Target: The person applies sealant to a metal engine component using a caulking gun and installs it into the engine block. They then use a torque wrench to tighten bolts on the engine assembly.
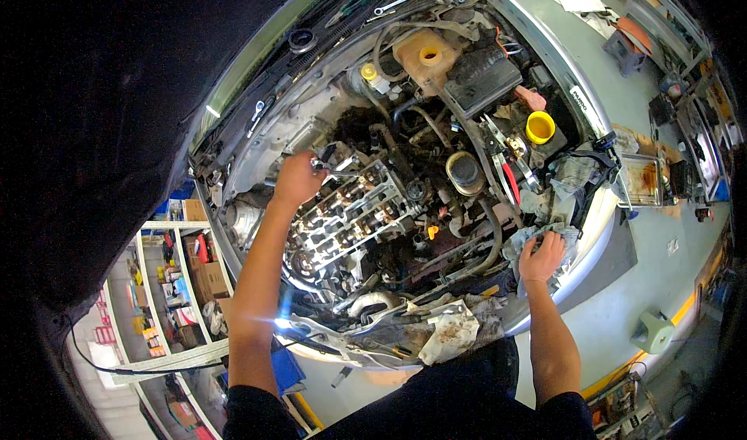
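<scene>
Over the exposed engine top, my left hand is closed around a shiny metal tool; its exact kind is partly hidden by my fingers. Just to the right of that hand lies the cylinder head, with its camshafts and lobes uncovered. My right hand rests on a crumpled blue-grey rag at the car's front edge, fingers somewhat spread. Above it lie red-handled pliers and a yellow cup.
A battery and a coolant tank sit at the far side of the bay. Wrenches lie along the windshield cowl. Dirty cloths cover the near edge. Shelves stand at left, a green stool at right.
</scene>
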A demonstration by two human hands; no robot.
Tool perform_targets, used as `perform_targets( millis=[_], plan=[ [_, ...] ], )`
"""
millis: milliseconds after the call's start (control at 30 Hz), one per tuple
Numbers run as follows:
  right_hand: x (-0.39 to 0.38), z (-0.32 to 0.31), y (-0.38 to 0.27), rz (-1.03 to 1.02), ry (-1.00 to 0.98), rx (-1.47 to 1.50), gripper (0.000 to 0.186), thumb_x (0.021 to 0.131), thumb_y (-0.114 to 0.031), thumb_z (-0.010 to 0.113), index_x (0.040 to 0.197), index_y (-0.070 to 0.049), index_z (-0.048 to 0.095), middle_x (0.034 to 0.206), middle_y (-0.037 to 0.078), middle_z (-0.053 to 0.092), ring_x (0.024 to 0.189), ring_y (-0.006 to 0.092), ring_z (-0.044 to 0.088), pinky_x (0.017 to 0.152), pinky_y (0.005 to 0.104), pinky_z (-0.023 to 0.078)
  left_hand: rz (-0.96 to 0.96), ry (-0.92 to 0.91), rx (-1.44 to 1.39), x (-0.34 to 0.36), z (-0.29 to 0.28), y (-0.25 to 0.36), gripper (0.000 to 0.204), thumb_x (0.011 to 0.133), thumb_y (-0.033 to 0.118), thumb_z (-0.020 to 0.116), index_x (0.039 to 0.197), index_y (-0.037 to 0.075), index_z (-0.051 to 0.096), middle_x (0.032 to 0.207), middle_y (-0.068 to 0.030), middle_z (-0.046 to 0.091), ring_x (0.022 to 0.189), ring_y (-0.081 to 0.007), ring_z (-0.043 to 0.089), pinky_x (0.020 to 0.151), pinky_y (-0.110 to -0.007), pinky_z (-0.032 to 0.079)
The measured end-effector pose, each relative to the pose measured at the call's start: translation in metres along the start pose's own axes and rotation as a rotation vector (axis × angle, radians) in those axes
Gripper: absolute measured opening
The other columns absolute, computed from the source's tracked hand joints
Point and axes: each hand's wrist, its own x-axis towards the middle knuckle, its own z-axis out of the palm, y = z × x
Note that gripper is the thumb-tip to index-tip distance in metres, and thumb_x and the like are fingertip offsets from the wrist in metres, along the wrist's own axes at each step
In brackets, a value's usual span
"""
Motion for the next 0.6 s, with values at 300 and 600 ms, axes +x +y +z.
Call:
perform_targets(
  millis=[300,600],
  plan=[
    [0.001,0.000,-0.002,0.018,-0.009,0.004,0.021,0.085,-0.019,0.066,0.094,-0.003,0.056,0.097,0.018,0.057,0.097,0.0404,0.054,0.085,0.0519,0.042,0.218,-0.032,-0.022,0.002,-0.010,-0.009,0.030,0.094,0.026,0.071,0.090,-0.004,0.076,0.097,-0.0303,0.072,0.098,-0.0470,0.070,0.090,-0.057,0.054],
    [-0.001,0.003,0.002,0.034,-0.030,0.015,0.021,0.084,-0.018,0.066,0.094,-0.003,0.056,0.098,0.017,0.057,0.097,0.0398,0.054,0.085,0.0514,0.042,0.011,-0.090,0.196,0.004,-0.005,0.001,0.030,0.095,0.026,0.071,0.087,-0.002,0.077,0.086,-0.0280,0.072,0.085,-0.0494,0.070,0.082,-0.057,0.056]
  ],
)
